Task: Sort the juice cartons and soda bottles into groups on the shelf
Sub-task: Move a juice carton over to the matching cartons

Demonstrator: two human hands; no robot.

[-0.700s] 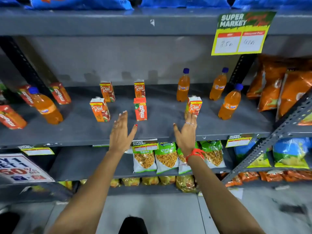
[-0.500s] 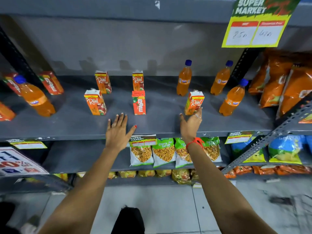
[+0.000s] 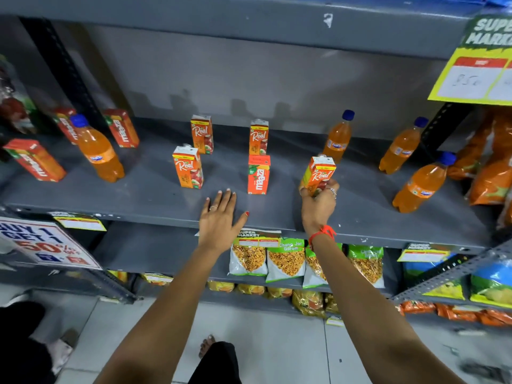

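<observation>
Right hand [image 3: 318, 203] pinching Real carton [image 3: 318, 174] – base hidden, left hand [image 3: 219, 220] spread flat on shelf [image 3: 155, 200]

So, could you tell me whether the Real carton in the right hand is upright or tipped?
Tipped. The Real carton leans with its top toward the right, and the right hand grips its lower end.

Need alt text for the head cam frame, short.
The right hand grips a tilted Real juice carton on a grey metal shelf, while the left hand rests open and flat on its front edge. Around them stand Real and Maaza cartons and orange Fanta bottles, ungrouped.
</observation>
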